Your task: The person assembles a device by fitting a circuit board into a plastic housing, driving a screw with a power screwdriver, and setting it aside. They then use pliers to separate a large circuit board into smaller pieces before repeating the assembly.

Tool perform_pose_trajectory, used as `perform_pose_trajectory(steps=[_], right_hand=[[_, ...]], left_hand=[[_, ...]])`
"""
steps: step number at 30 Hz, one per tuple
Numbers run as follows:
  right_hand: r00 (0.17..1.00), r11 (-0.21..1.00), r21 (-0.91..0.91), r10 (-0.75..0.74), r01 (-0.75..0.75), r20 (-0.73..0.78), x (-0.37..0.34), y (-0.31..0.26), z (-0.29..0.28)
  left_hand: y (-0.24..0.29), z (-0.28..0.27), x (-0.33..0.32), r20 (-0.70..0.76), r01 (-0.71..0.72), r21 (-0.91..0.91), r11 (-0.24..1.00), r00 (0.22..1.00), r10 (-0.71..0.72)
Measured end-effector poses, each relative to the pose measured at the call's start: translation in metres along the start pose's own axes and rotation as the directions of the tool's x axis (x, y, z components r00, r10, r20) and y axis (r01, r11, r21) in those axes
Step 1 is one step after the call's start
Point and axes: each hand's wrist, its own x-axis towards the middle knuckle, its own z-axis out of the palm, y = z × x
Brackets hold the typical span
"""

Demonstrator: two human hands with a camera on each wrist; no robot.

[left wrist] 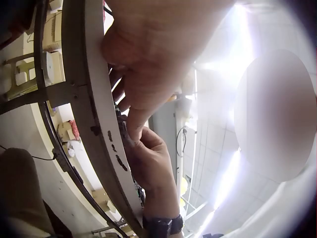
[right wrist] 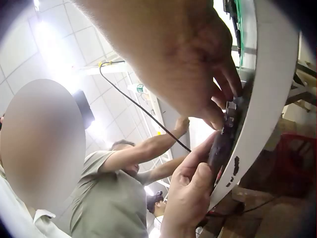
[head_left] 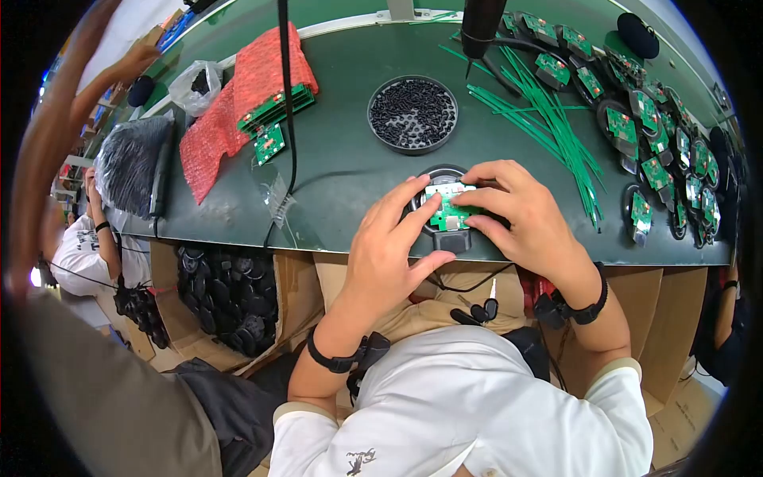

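Note:
In the head view, a green circuit board (head_left: 450, 208) lies in a round black housing (head_left: 451, 241) near the table's front edge. My left hand (head_left: 387, 242) holds the housing from the left, with fingertips at the board's left side and the thumb by the front edge. From the right, my right hand (head_left: 524, 213) grips the board's right side between bent fingers and thumb. The right wrist view shows the left hand (right wrist: 187, 196) around the dark housing (right wrist: 218, 153) and the right hand (right wrist: 198, 69) above it. Fingertips partly hide the board.
Behind the hands stands a round tray (head_left: 413, 147) of small black parts. Green strips (head_left: 556, 131) and many housings with boards (head_left: 656, 171) lie to the right. Red bubble wrap (head_left: 208, 151), stacked boards (head_left: 278, 110) and a hanging cable (head_left: 288, 95) are left; a tool (head_left: 480, 32) hangs above.

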Motion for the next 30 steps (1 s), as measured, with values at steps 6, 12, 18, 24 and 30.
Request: perform_pose_trajectory(steps=[6, 12, 18, 24, 30], right_hand=[[0.996, 0.997, -0.003, -0.079, 0.079, -0.047, -0.005, 0.007, 0.008], [0.987, 0.981, -0.111, -0.159, 0.158, -0.005, -0.006, 0.006, 0.006], [0.989, 0.992, 0.059, -0.103, 0.11, -0.11, -0.004, 0.004, 0.007], [0.987, 0.994, 0.105, 0.017, 0.0, -0.159, -0.001, -0.001, 0.014], [0.989, 0.98, 0.201, 0.039, -0.01, -0.142, 0.002, 0.002, 0.014]], left_hand=[[0.002, 0.0, 0.001, 0.049, 0.016, 0.012, 1.0, 0.999, -0.016], [-0.002, 0.007, 0.0, 0.015, -0.043, 0.081, 0.996, 0.999, 0.042], [0.003, 0.004, 0.011, -0.193, -0.01, -0.108, 0.994, 0.981, -0.011], [0.017, 0.006, 0.02, -0.271, 0.0, -0.103, 0.995, 0.962, -0.028], [0.012, 0.008, 0.021, -0.289, -0.026, 0.009, 1.0, 0.957, 0.027]])
